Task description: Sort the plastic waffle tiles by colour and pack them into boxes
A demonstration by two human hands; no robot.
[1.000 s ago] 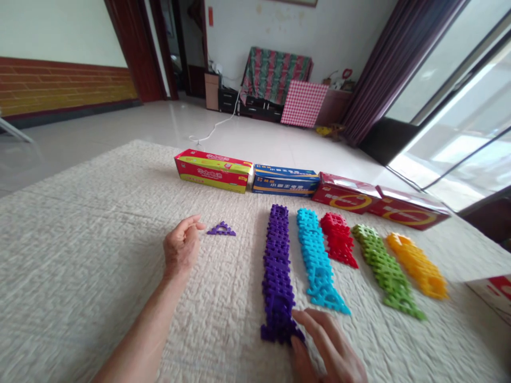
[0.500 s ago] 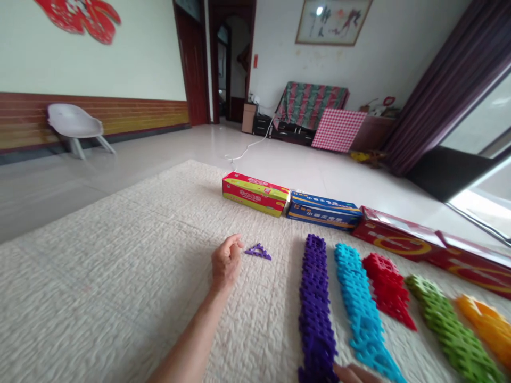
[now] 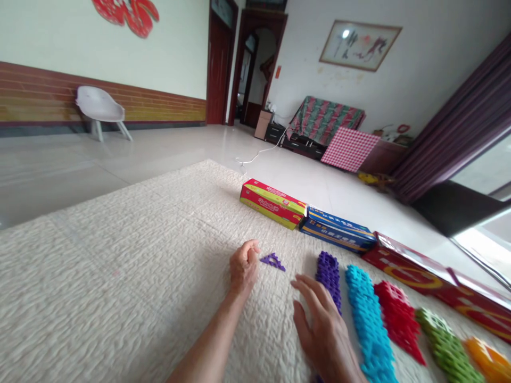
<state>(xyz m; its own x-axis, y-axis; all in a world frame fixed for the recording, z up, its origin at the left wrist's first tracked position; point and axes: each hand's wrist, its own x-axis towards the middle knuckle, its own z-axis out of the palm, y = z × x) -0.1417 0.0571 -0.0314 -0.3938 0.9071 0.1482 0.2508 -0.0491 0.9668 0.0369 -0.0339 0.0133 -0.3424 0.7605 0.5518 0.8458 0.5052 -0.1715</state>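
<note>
My left hand (image 3: 244, 265) is closed in a fist on the cream quilted mat, and anything inside it is hidden. Just right of it lies a flat purple plastic triangle (image 3: 273, 261) with notched edges, apart from my fingers. My right hand (image 3: 319, 322) is open, thumb and fingers apart, with nothing in it. It covers part of a row of overlapping purple plastic pieces (image 3: 329, 271). Similar rows follow to the right: light blue pieces (image 3: 366, 308), red pieces (image 3: 399, 316), green pieces (image 3: 447, 340) and orange pieces (image 3: 489, 359).
Beyond the pieces, long cartons form a line: a red and yellow-green box (image 3: 273, 205), a blue box (image 3: 338, 229) and dark red boxes (image 3: 413, 268). Under everything is the mat (image 3: 131, 282). A white chair (image 3: 100, 106) stands by the left wall.
My right hand has come up from the bottom edge to beside the purple row, fingers spread. My left fist stays beside the triangle. The camera view has shifted and tilted.
</note>
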